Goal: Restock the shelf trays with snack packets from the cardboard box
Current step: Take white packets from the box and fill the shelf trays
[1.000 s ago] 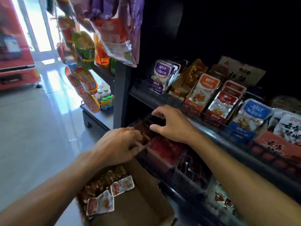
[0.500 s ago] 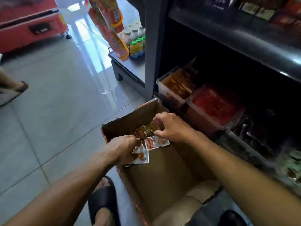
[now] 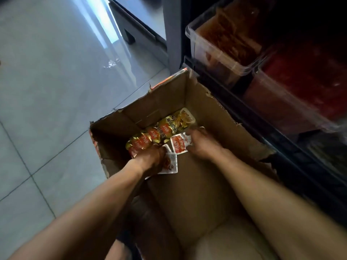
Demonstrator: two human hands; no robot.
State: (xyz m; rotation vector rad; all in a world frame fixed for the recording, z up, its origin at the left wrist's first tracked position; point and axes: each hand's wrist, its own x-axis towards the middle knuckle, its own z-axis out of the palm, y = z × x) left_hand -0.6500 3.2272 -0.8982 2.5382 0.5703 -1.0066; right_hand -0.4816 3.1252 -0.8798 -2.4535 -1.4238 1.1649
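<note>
An open cardboard box (image 3: 210, 109) stands on the floor beside the shelf. At its far end lie several gold and orange snack packets (image 3: 159, 131) and two white and red packets (image 3: 179, 144). Both my hands are down inside the box. My left hand (image 3: 150, 159) has its fingers curled over the gold packets and covers part of a white packet (image 3: 170, 164). My right hand (image 3: 201, 142) grips the edge of the other white packet. On the lowest shelf sit a clear tray of orange-brown packets (image 3: 221, 49) and a tray of red packets (image 3: 293, 94).
Grey tiled floor (image 3: 47, 91) stretches to the left of the box. A low dark display platform (image 3: 135, 27) stands at the top centre. The black shelf frame (image 3: 262, 136) runs along the box's right side. My foot (image 3: 118, 248) shows at the bottom.
Both hands left the shelf trays and dropped into the box. My view tilted down from the upper shelves to the box, and the hands now close on the packets.
</note>
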